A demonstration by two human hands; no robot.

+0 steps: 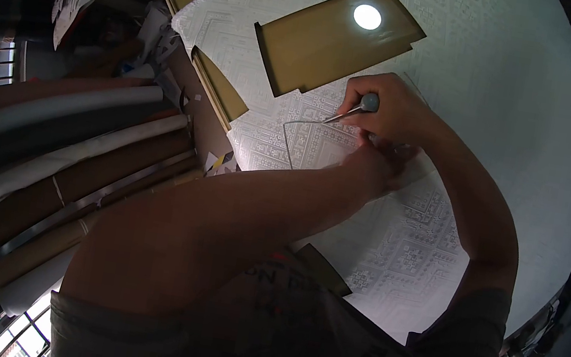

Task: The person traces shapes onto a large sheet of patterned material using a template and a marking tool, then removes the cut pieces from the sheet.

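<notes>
Under your right hand [388, 109] — gripping a craft knife [348, 114] — patterned sheet [413, 244] mid-cut; left hand [376, 169], fingers unclear, must pin it.

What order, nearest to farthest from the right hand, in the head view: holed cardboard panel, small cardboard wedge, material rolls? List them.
From the right hand gripping a metal tool:
1. Holed cardboard panel, just above.
2. Small cardboard wedge, left.
3. Material rolls, far left.

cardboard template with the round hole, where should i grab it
Likely the cardboard template by its long near edge, coming from the side where the right hand holds the knife. It lies flat on the patterned sheet, so that thin free edge lifts easiest.
</notes>
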